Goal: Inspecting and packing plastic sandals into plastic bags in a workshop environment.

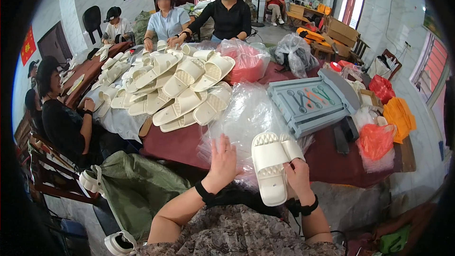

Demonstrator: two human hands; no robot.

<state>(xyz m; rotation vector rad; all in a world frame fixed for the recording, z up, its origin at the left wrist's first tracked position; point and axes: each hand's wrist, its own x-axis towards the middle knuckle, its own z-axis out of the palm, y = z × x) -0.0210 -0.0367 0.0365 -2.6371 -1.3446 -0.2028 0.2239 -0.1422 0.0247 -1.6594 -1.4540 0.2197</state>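
My right hand (pixel 299 176) grips a pair of cream slide slippers (pixel 269 168), one overlapping the other, at the table's near edge. Its fingers are closed on the right-hand side of the pair. My left hand (pixel 223 160) is open with the fingers apart, near a spread of clear plastic bags (pixel 246 114), holding nothing. Whether the palm touches the bags I cannot tell. A large heap of similar cream slippers (pixel 177 76) lies farther left on the table, beyond the bags.
A grey plastic panel (pixel 308 102) with tool shapes lies right of the bags. Red (pixel 377 137) and orange bags (pixel 400 116) sit at the far right. A green sack (pixel 142 185) stands low at left. Co-workers (pixel 227 9) are around the table's far and left sides.
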